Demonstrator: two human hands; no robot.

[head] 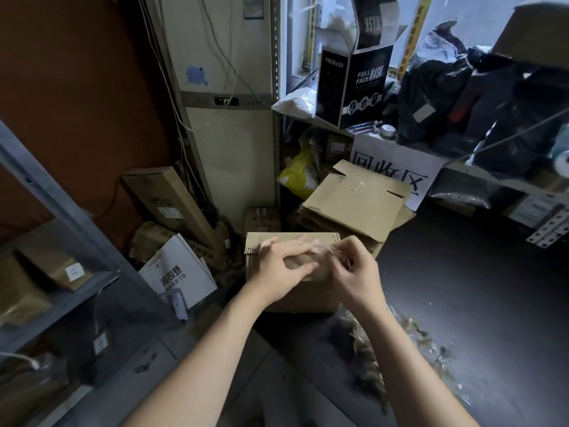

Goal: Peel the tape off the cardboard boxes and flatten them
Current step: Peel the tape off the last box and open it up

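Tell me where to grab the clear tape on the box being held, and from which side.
Take the clear tape by its lifted, crumpled end on the box, probably coming from the right, as the right hand pinches it. That end looks free of the cardboard, and the left hand covers the left part.

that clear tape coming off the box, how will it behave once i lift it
Probably floppy and very light: the clear tape looks thin and crinkled where the right hand pinches it over the cardboard box. It will likely stick to itself and wad up, judging by the crumpled tape pile nearby.
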